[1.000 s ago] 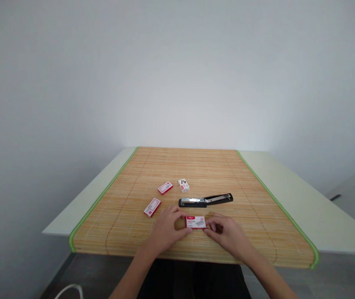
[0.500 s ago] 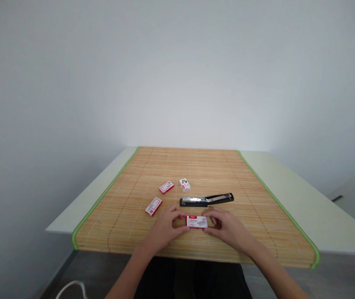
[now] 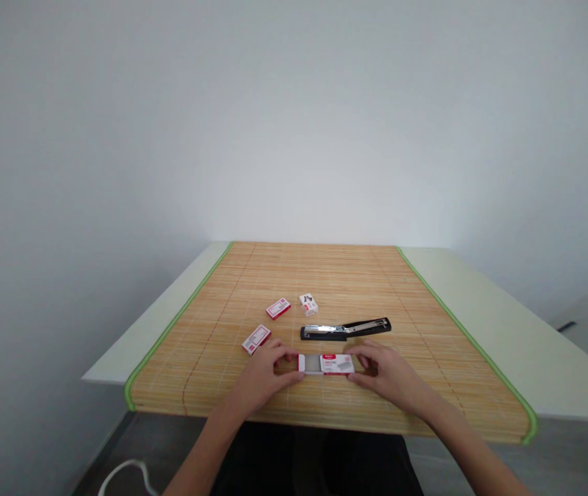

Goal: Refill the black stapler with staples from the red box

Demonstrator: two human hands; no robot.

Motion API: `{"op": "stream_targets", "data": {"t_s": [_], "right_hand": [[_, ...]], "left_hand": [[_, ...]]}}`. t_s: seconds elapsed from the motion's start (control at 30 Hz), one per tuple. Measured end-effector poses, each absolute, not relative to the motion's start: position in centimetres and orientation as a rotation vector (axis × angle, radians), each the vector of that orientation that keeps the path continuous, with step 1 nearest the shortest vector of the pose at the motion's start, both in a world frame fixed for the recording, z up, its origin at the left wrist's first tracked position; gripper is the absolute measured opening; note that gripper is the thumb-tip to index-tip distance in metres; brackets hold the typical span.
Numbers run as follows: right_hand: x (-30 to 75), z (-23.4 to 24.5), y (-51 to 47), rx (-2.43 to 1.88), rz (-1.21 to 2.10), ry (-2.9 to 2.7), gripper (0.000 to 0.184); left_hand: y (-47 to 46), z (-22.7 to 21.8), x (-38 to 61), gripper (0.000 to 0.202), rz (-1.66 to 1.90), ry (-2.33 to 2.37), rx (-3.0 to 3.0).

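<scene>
A red-and-white staple box point(image 3: 337, 364) lies between my hands near the front of the mat, its inner tray point(image 3: 313, 364) slid partly out to the left. Grey staples show in the tray. My left hand point(image 3: 268, 368) pinches the tray's left end between thumb and fingers. At the right end of the sleeve, my right hand point(image 3: 384, 372) grips with thumb and fingers. Just beyond the hands rests a black stapler point(image 3: 345, 329), folded wide open, with its metal magazine exposed.
Two more red-and-white boxes lie at the left, one nearer point(image 3: 257, 339) and one farther point(image 3: 278, 308). A small white box point(image 3: 308, 304) with a picture stands behind the stapler. The bamboo mat point(image 3: 319, 269) has green edging and covers the middle of the white table point(image 3: 485, 310).
The staple box has gone from closed to partly open. My left hand has moved left with the tray, my right hand slightly right with the sleeve. The view has shifted a little.
</scene>
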State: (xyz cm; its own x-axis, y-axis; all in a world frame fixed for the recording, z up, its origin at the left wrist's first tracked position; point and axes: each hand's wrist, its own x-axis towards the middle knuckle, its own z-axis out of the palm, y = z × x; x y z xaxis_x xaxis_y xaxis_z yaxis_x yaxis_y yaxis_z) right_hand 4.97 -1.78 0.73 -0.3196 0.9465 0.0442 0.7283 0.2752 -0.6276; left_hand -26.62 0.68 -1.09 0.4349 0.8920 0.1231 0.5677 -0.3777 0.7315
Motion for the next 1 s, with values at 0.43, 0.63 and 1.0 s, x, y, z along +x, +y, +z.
{"op": "stream_targets", "data": {"t_s": [0.43, 0.63, 1.0], "right_hand": [[5.2, 0.8, -1.8, -1.504, 0.732, -2.147, 0.035], [3.3, 2.7, -0.3, -1.46, 0.92, -1.991, 0.057], [-0.6, 2.0, 3.4, -1.441, 0.925, -2.002, 0.031]], "left_hand": [[0.6, -1.4, -26.3, 0.038, 0.732, 1.243, 2.085], [1.2, -1.2, -24.8, 0.037, 0.862, 1.277, 1.941], [2.4, -1.9, -23.1, 0.041, 0.853, 1.414, 2.229]]}}
